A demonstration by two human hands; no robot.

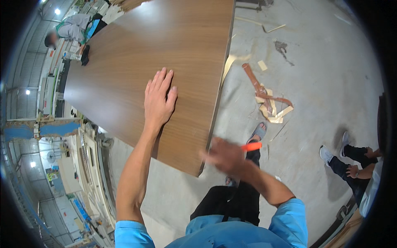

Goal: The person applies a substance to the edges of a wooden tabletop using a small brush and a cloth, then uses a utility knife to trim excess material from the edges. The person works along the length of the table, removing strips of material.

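A large brown wood-grain panel (194, 49) stretches out in front of me, its near corner close to my body. My left hand (159, 99) lies flat on its top face with fingers stretched out. Beside the right edge, near that corner, is my right hand (227, 157), smeared by motion. From its fist sticks out an orange handle-like piece (252, 146); the rest of this tool is hidden or blurred. Whether the right fingers touch the panel's edge cannot be made out. A pale strip (228, 68) hangs along the right edge farther up.
Crumpled brown and cream tape-like strips (273, 105) lie on the grey floor (331, 70) to the right. A seated person (359, 165) is at far right. Another person (76, 29) leans at the panel's far left. Stacked boards (89, 161) stand at left.
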